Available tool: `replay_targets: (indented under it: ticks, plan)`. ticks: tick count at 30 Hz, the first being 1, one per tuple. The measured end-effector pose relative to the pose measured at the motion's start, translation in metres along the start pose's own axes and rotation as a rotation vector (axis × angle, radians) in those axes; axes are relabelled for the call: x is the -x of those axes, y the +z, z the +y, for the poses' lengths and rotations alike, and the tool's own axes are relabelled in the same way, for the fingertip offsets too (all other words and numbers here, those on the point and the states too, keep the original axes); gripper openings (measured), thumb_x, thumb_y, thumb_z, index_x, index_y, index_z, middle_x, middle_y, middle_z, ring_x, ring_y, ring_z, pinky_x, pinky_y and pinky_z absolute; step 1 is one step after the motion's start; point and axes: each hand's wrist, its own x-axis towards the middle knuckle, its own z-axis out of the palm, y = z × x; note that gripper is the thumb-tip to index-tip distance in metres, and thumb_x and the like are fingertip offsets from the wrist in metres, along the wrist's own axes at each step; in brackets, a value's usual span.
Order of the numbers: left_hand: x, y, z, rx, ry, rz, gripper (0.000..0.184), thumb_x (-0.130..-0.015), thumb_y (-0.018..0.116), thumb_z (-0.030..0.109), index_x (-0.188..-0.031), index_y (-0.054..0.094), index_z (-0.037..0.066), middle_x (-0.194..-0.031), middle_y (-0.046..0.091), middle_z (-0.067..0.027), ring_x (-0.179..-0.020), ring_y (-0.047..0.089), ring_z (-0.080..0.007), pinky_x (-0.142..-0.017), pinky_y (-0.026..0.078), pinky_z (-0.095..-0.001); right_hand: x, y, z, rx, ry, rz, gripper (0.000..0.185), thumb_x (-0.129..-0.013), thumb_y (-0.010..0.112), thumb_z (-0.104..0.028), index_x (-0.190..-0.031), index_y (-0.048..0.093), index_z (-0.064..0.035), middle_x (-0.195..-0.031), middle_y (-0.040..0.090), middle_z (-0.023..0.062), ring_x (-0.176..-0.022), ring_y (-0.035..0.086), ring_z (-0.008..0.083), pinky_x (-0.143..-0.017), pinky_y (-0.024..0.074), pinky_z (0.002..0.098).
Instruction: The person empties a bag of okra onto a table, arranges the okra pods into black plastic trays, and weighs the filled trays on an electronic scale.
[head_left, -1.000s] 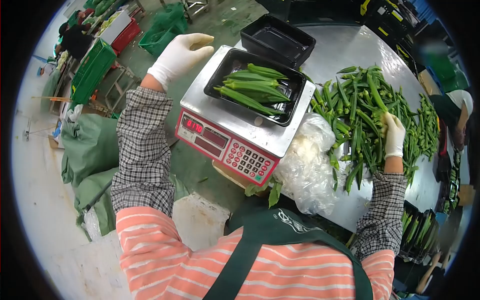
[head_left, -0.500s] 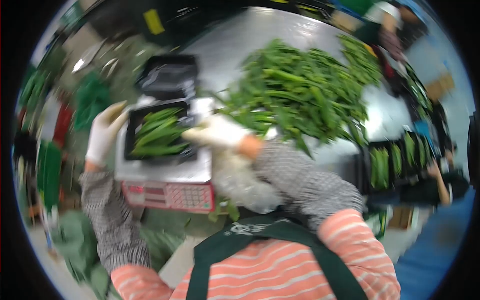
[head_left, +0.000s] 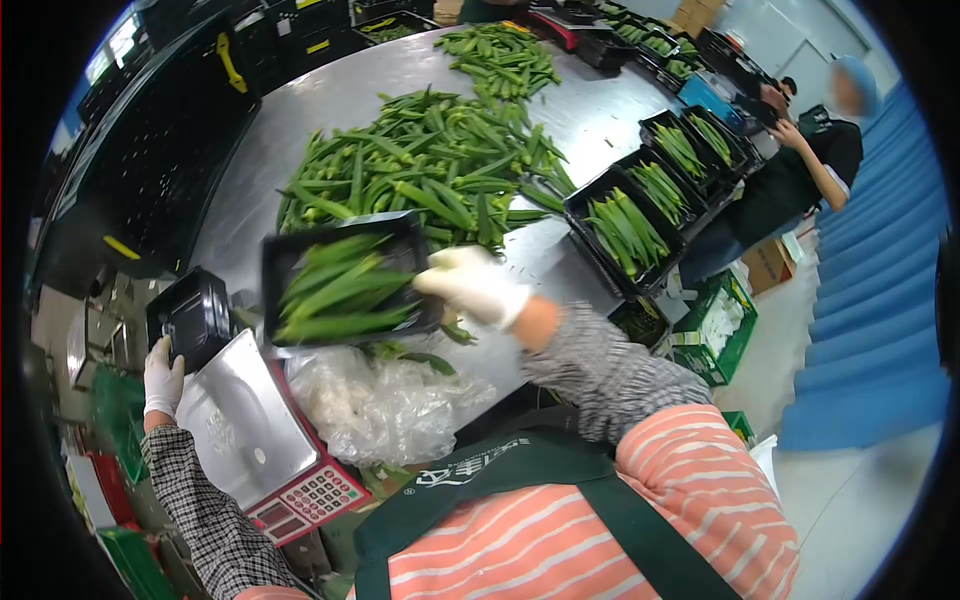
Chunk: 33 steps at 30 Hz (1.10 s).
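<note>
My gloved right hand [head_left: 474, 285] grips the right end of a black plastic tray [head_left: 403, 246] and holds it raised above the table. Long green okra pods [head_left: 345, 285] lie lengthwise in this tray, blurred by motion. At the far left, my gloved left hand [head_left: 163, 380] has its fingers closed at the near edge of an empty black tray [head_left: 190, 318], which seems to top a stack. Between my arms stands a digital scale with a bare metal plate [head_left: 250, 425] and a red keypad front [head_left: 318, 495].
A large okra heap [head_left: 420, 165] covers the metal table [head_left: 290, 105]. Crumpled clear plastic bags [head_left: 370, 400] lie beside the scale. Filled okra trays [head_left: 625, 225] line the right edge, near another person [head_left: 800, 180]. A green crate [head_left: 725, 325] stands on the floor.
The okra tray has come off the scale and moved right in my right hand. My left hand has gone from beside that tray to the empty trays. The view has turned to the right.
</note>
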Motion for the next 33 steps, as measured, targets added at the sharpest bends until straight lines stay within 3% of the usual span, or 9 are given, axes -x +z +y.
replay_targets:
  ticks: [1,7,13,15,19,24,29,31,33]
  plan:
    - [-0.005,0.002,0.004,0.027,-0.044,-0.072,0.039,-0.082,0.056,0.011,-0.120,0.053,0.001,-0.122,0.054,-0.0183,-0.115,0.048,-0.0324,-0.100,0.037,-0.0376,0.005,-0.027,0.023,-0.234,0.020,0.120,0.034,-0.077,0.060,-0.025,-0.089,0.059,0.0074,-0.071,0.059,0.0074,-0.057,0.056,0.0148,-0.049,0.0448,0.0260]
    - [-0.015,0.021,0.009,-0.006,-0.057,-0.140,0.028,-0.082,0.055,0.010,-0.107,0.061,0.000,-0.108,0.061,-0.0182,-0.105,0.056,-0.0324,-0.095,0.041,-0.0379,0.090,-0.217,0.064,-0.245,-0.008,0.755,0.021,-0.077,0.062,-0.019,-0.087,0.058,-0.0009,-0.072,0.054,0.0026,-0.055,0.052,0.0110,-0.042,0.0451,0.0238]
    - [-0.024,0.023,0.010,-0.194,-0.043,0.201,0.047,-0.080,0.060,0.013,-0.125,0.049,0.003,-0.125,0.050,-0.0170,-0.116,0.046,-0.0325,-0.100,0.036,-0.0377,0.102,-0.336,0.144,-0.305,0.190,1.073,0.013,-0.080,0.062,-0.015,-0.085,0.054,-0.0045,-0.066,0.053,0.0050,-0.047,0.052,0.0174,-0.037,0.0415,0.0273]
    - [-0.022,0.011,0.037,-0.216,-0.055,0.271,0.049,-0.080,0.061,0.013,-0.126,0.048,0.003,-0.125,0.050,-0.0170,-0.116,0.046,-0.0327,-0.101,0.036,-0.0377,0.094,-0.348,0.163,-0.261,0.300,1.114,0.017,-0.079,0.062,-0.015,-0.087,0.054,-0.0025,-0.072,0.055,0.0086,-0.050,0.055,0.0226,-0.037,0.0415,0.0292]
    - [-0.039,0.035,0.006,-0.187,-0.136,-0.087,0.048,-0.081,0.060,0.016,-0.127,0.049,0.004,-0.124,0.052,-0.0168,-0.118,0.046,-0.0319,-0.101,0.036,-0.0372,0.087,-0.362,0.185,-0.378,0.378,1.058,0.024,-0.080,0.063,-0.020,-0.092,0.055,-0.0015,-0.079,0.057,0.0119,-0.057,0.059,0.0290,-0.037,0.0410,0.0310]
    - [-0.056,0.062,-0.017,0.030,-0.054,-0.110,0.024,-0.084,0.055,0.015,-0.096,0.064,-0.004,-0.094,0.065,-0.0198,-0.092,0.062,-0.0317,-0.084,0.047,-0.0369,0.093,-0.356,0.166,-0.228,0.413,1.021,0.033,-0.080,0.064,-0.030,-0.084,0.058,0.0032,-0.068,0.060,0.0134,-0.048,0.059,0.0231,-0.036,0.0409,0.0298]
    - [-0.058,0.033,0.029,-0.016,0.035,0.165,0.040,-0.086,0.056,0.027,-0.113,0.057,-0.001,-0.115,0.057,-0.0213,-0.109,0.052,-0.0348,-0.095,0.039,-0.0385,0.111,-0.348,0.137,-0.010,0.374,1.072,0.047,-0.078,0.064,-0.047,-0.088,0.061,-0.0014,-0.081,0.062,0.0082,-0.055,0.054,0.0150,-0.046,0.0414,0.0277]
    - [-0.052,0.010,0.074,-0.108,-0.040,0.247,0.051,-0.083,0.059,0.032,-0.122,0.051,0.000,-0.123,0.051,-0.0197,-0.115,0.046,-0.0351,-0.098,0.037,-0.0382,0.123,-0.349,0.127,-0.071,0.212,1.083,0.040,-0.084,0.060,-0.042,-0.092,0.059,-0.0031,-0.083,0.064,0.0074,-0.050,0.049,0.0079,-0.041,0.0359,0.0201]
    - [-0.056,0.021,0.071,-0.137,-0.075,0.076,0.060,-0.080,0.059,0.041,-0.123,0.051,0.000,-0.125,0.050,-0.0225,-0.117,0.046,-0.0359,-0.099,0.036,-0.0386,0.133,-0.330,0.103,-0.168,0.028,0.955,0.033,-0.090,0.055,-0.036,-0.094,0.059,-0.0030,-0.085,0.065,0.0087,-0.048,0.049,0.0068,-0.040,0.0353,0.0186]
